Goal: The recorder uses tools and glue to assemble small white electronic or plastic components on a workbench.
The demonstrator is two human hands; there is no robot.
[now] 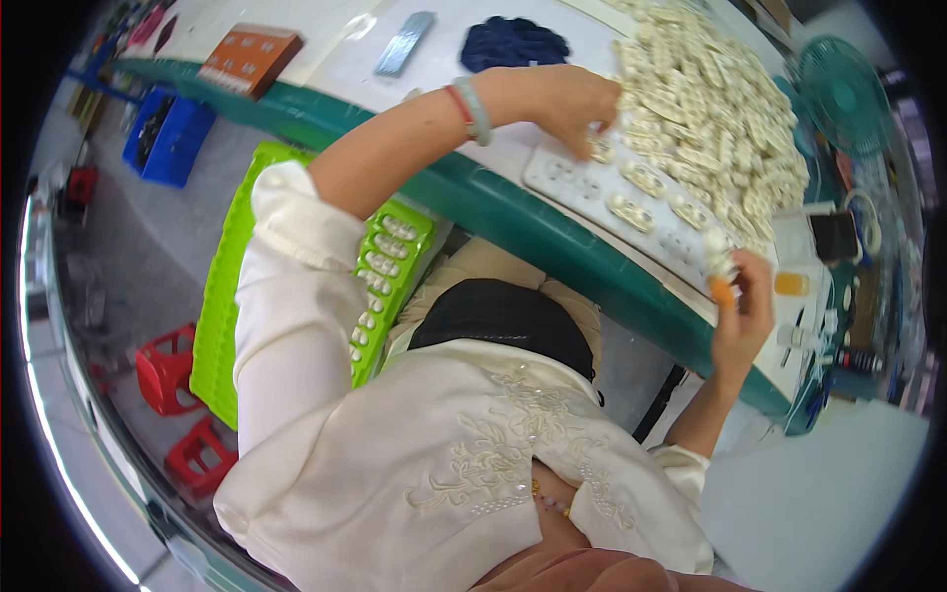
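Observation:
A long white tray (538, 175) with shaped recesses lies along the near edge of the table. Several cream oval plastic parts (631, 212) rest in it, while other recesses show bare. My left hand (572, 107) reaches over the tray's far left end, its fingers closed around another cream part (599, 150) at the fingertips. At the tray's right end, my right hand (747, 308) pinches a cream plastic part (719, 255). Something orange (723, 290) shows at that hand's fingertips, perhaps a finger cover; blur hides its kind.
A large heap of cream parts (710, 118) covers the table beyond the tray. Dark blue material (513, 43), a silvery bar (404, 44) and an orange-brown box (252, 59) lie left. A green tray (232, 266) of similar parts sits beside my lap. A fan (841, 94) stands at right.

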